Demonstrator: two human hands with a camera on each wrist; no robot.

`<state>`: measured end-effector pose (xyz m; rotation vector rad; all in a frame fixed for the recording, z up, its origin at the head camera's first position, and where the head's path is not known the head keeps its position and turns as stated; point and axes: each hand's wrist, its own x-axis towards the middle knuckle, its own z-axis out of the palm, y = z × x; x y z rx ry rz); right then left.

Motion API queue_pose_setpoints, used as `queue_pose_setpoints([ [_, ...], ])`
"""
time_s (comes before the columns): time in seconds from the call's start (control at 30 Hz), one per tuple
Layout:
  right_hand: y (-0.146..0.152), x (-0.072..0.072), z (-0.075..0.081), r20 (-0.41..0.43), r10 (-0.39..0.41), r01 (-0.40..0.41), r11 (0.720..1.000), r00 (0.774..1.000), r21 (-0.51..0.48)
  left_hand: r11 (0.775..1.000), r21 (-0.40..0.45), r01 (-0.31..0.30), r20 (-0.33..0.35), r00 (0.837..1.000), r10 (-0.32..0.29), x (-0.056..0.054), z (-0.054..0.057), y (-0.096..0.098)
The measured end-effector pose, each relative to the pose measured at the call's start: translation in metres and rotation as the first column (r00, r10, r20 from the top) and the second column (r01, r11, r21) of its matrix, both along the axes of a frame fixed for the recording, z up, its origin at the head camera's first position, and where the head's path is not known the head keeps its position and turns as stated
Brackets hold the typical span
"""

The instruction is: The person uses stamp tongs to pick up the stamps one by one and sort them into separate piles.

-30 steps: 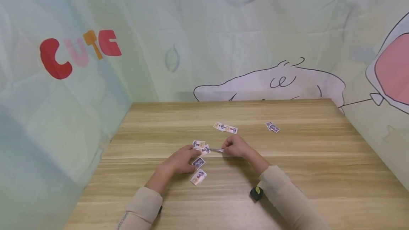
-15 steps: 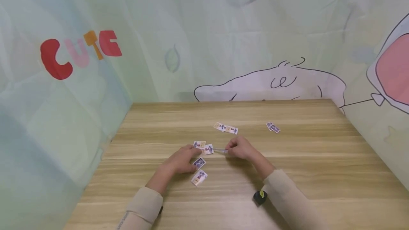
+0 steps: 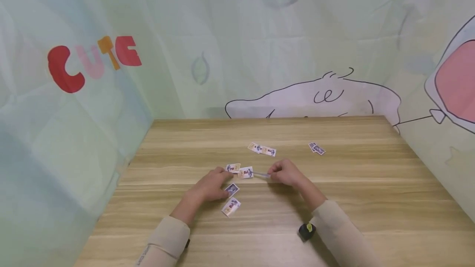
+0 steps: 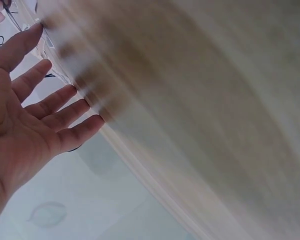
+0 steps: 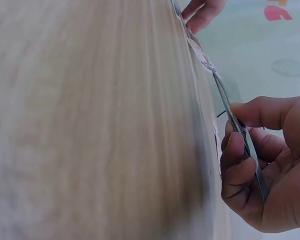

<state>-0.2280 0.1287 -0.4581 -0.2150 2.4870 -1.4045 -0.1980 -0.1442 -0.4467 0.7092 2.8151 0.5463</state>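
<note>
My right hand point(image 3: 285, 172) pinches metal tweezers point(image 3: 262, 174) between thumb and fingers; the right wrist view shows the fingers curled round the tweezers point(image 5: 224, 92). Their tips meet the right edge of a small picture card point(image 3: 245, 172). Another picture card point(image 3: 233, 168) lies just up and left of it, the two close together. My left hand point(image 3: 212, 184) rests with fingertips down beside these cards, its fingers spread and fairly straight in the left wrist view. Its thumb is at the left edge of a purple-backed card point(image 3: 232, 189). Below that lies a face-up card point(image 3: 231, 207).
A short row of picture cards point(image 3: 262, 149) lies farther back on the wooden table point(image 3: 352, 184). Two purple-backed cards point(image 3: 317, 148) overlap to the right. A black object point(image 3: 306, 231) is by my right sleeve. A printed curtain point(image 3: 185, 32) stands behind the table.
My right hand and the tweezers have moved right, and the card at their tips has slid right, uncovering more of its face. My left hand has stayed nearly still.
</note>
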Motion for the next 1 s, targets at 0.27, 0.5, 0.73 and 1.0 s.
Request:
queue_pose_setpoints([
  [0.27, 0.004, 0.004, 0.002, 0.010, 0.005, -0.005, 1.000, 1.000, -0.028, 1.000, -0.018, -0.024, 0.010, 1.000, 0.025, 0.001, 0.001, 0.001],
  [0.5, 0.006, 0.006, 0.002, 0.035, 0.023, -0.022, 0.999, 0.999, -0.045, 0.998, -0.039, -0.044, 0.038, 0.998, 0.045, 0.000, 0.000, 0.003],
  [0.73, 0.013, 0.007, 0.005, 0.035, 0.005, -0.004, 1.000, 0.999, -0.027, 0.998, -0.041, -0.046, 0.032, 0.998, 0.047, 0.001, 0.002, 0.004],
  [1.0, 0.020, 0.010, 0.008, 0.036, -0.003, 0.005, 0.999, 0.999, -0.044, 1.000, -0.008, -0.023, 0.050, 0.998, 0.023, 0.004, 0.003, 0.004],
])
